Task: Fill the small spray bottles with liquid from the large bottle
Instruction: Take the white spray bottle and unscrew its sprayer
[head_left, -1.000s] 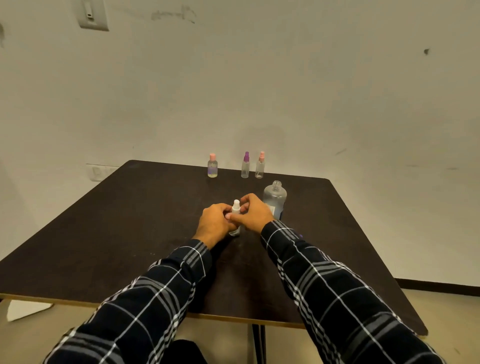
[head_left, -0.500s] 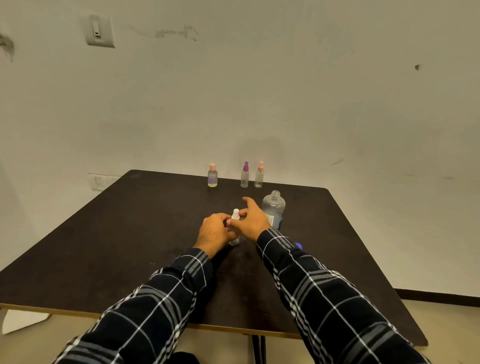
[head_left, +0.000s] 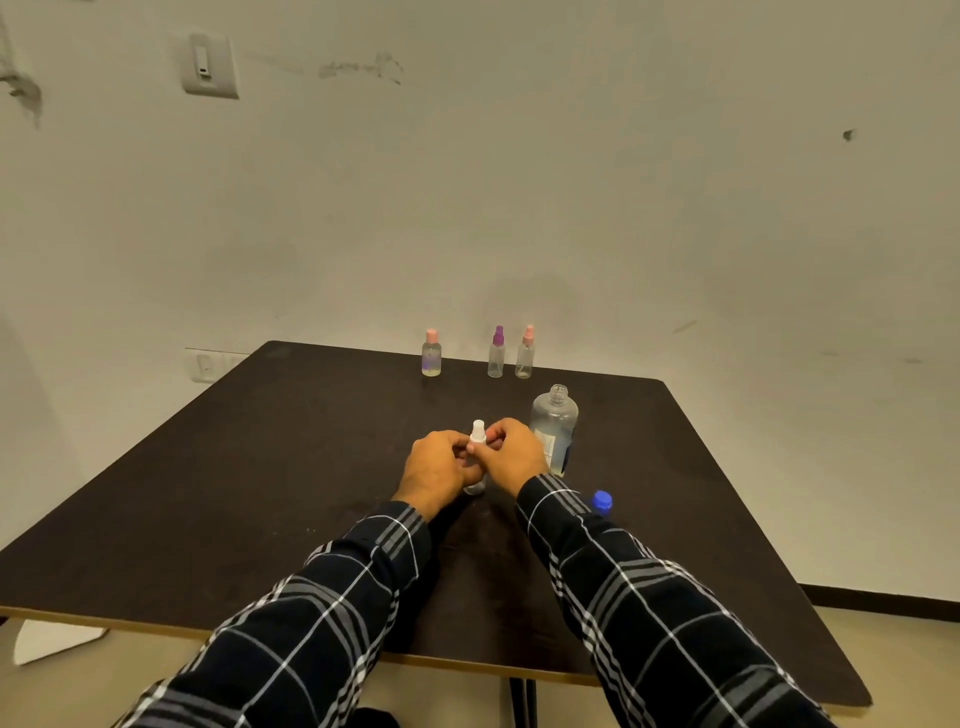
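Observation:
A small clear spray bottle with a white top (head_left: 477, 435) stands on the dark table (head_left: 291, 467) at its middle. My left hand (head_left: 436, 470) grips its body. My right hand (head_left: 511, 454) pinches its white spray head from the right. The large clear bottle (head_left: 554, 426) stands uncapped just behind my right hand, about a third full. Its blue cap (head_left: 601, 501) lies on the table beside my right sleeve. Three more small bottles stand at the far edge: one with a pink cap (head_left: 431, 353), one with a purple top (head_left: 496, 353), one with a pink spray top (head_left: 525, 353).
The table stands against a pale wall with a switch plate (head_left: 208, 65) high up and a socket (head_left: 208, 364) near the far left corner. The floor shows past the near and right edges of the table.
My right hand's fingers, spread half a second ago, have closed back onto the spray head. The camera has tilted up, so everything sits lower in view. The bottles have not moved.

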